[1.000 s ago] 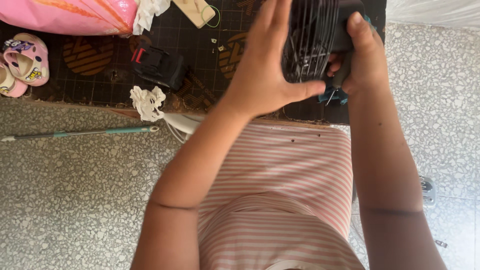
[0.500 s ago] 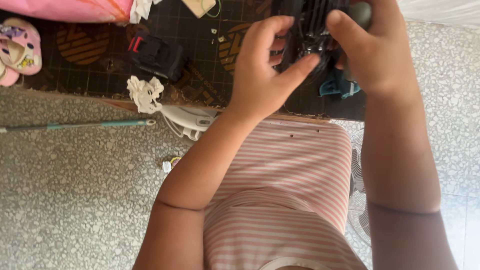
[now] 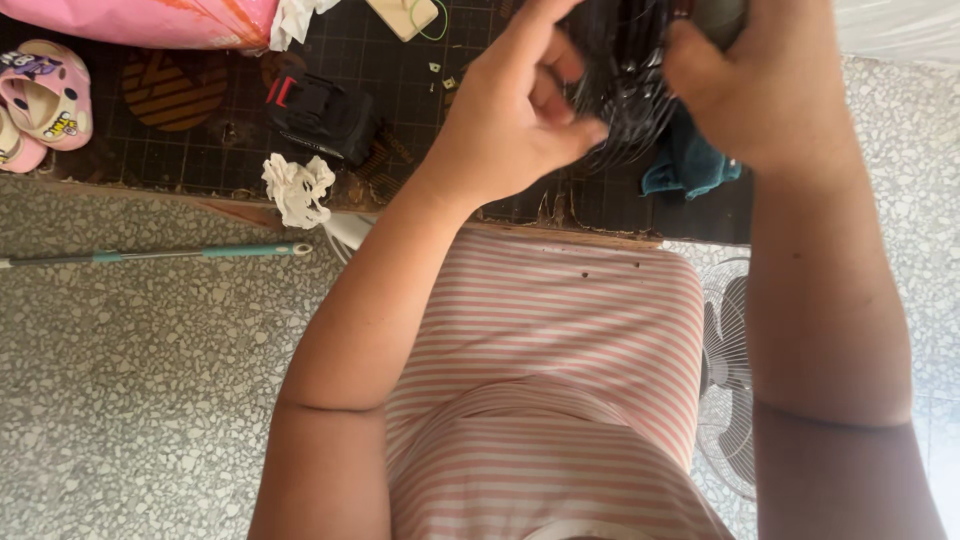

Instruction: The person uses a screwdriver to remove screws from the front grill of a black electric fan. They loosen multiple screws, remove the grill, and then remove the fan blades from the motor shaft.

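A small black fan with a wire grille [image 3: 625, 75] is held up over the dark cutting mat [image 3: 200, 140] on the table. My left hand [image 3: 510, 110] grips the grille's left side, fingers curled into the wires. On the fan's right side my right hand [image 3: 760, 85] is closed around its body. A teal cloth [image 3: 690, 160] lies on the mat just under the fan. Most of the fan is hidden behind my two hands.
On the mat lie a black battery pack with a red tab [image 3: 320, 115], a crumpled white tissue [image 3: 298, 188], a small wooden block [image 3: 405, 15] and a pink bag [image 3: 140, 20]. Pink slippers [image 3: 45, 100] sit far left. A teal-handled pole [image 3: 160, 255] and a white floor fan [image 3: 730, 370] stand on the speckled floor.
My left hand went from lying flat and spread on the grille to curling its fingers into the wires. The fan has turned a little between my hands, and the view has shifted slightly.
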